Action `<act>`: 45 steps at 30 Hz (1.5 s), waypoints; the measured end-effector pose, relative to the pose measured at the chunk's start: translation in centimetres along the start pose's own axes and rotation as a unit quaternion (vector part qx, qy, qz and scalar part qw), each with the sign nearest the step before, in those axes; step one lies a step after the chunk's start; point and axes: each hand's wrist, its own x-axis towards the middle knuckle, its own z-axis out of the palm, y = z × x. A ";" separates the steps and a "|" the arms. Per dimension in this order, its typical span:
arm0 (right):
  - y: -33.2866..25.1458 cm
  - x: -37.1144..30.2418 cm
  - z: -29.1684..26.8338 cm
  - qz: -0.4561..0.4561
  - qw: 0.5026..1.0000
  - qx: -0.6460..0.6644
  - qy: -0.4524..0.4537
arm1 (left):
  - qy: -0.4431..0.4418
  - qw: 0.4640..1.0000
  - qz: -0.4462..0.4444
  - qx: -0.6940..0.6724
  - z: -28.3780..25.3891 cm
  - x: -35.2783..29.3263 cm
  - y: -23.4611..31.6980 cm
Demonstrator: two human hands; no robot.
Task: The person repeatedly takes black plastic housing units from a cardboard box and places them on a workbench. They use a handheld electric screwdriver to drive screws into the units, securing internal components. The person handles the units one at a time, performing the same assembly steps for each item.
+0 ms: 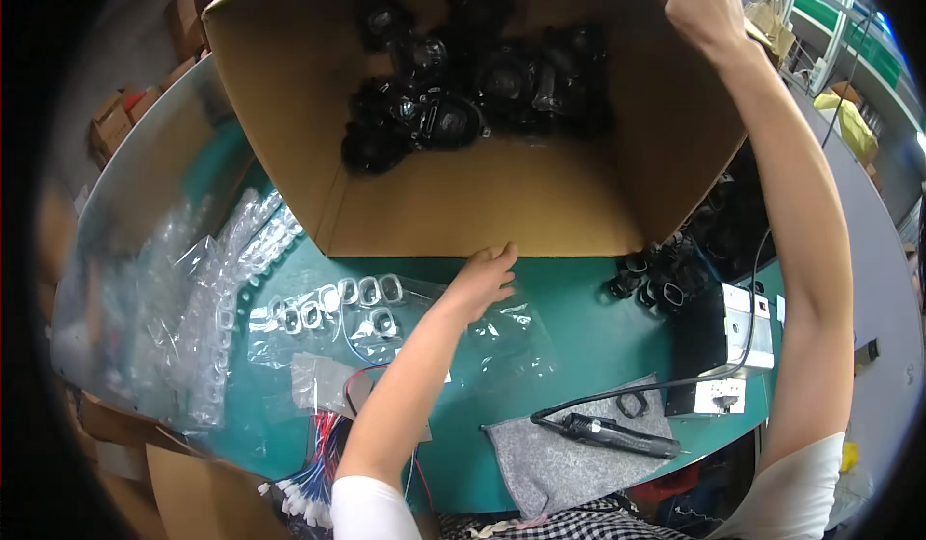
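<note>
A large cardboard box [502, 207] is tipped over the far side of the table, its opening facing me. Black plastic parts [453, 121], several in clear wrapping, lie heaped deep inside it. High at the box's right, the fingers of my right hand [702, 8] are closed over the rim. My left hand [482, 284] grips the lower edge near its middle, fingers bent; part of that grip is hidden. Just below and left of this hand, small white-rimmed parts [368, 292] rest on a clear plastic bag [511, 337].
Clear plastic trays [207, 328] are stacked at left. A bundle of wires with white connectors [309, 497] hangs at the front edge. An electric screwdriver [617, 436] lies on a grey cloth [526, 463], its cord running to a white-and-black power unit [738, 323]. Black parts [666, 275] crowd the right.
</note>
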 end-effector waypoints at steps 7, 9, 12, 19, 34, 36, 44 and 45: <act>-2.4 -2.8 -0.7 -0.086 0.992 -0.061 0.075 | 0.100 0.913 -0.053 -0.393 1.1 5.3 -1.1; -4.0 -4.4 -2.1 -0.088 0.992 -0.050 0.080 | 0.085 0.904 -0.019 -0.418 1.0 5.8 -1.2; -6.0 -6.7 -4.2 -0.103 0.988 -0.039 0.109 | 0.064 0.908 0.035 -0.412 1.4 4.0 -0.1; -5.3 -5.8 -2.7 -0.110 0.977 0.017 0.180 | 0.062 0.891 0.024 -0.450 1.1 6.1 -1.0; -3.1 -6.0 -1.3 -0.162 0.931 0.112 0.307 | 0.077 0.990 -0.110 0.053 0.7 2.5 1.3; -3.6 -8.7 0.3 -0.231 0.924 0.153 0.262 | -0.008 0.938 -0.117 0.327 -0.4 2.4 2.3; -6.1 -11.0 15.1 -0.137 0.955 0.163 -0.208 | 0.404 0.668 0.176 0.599 -10.0 9.3 6.7; -7.1 -10.8 16.9 -0.140 0.949 0.156 -0.233 | 0.454 0.652 0.129 0.593 -10.8 9.8 7.5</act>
